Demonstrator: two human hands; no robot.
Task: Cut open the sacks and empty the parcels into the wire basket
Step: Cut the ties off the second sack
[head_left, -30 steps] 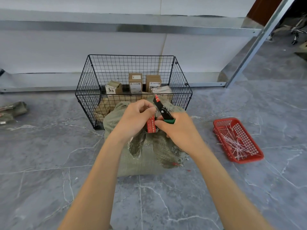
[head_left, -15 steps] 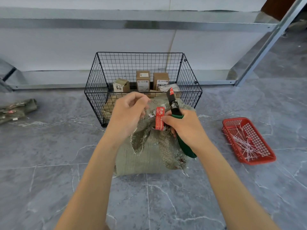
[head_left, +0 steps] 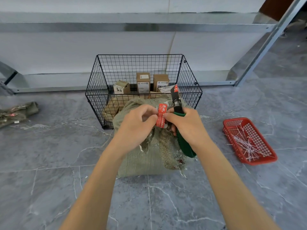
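Sack sits on the floor against the wire basket, which already has parcels in it. Left hand pinches the red tag; right hand grips the cutters. Best to pull the tag taut and snip clear of fingers.

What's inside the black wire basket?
The black wire basket holds small brown cardboard parcels with white labels, some standing at the back. The green woven sack in front hides its lower front part.
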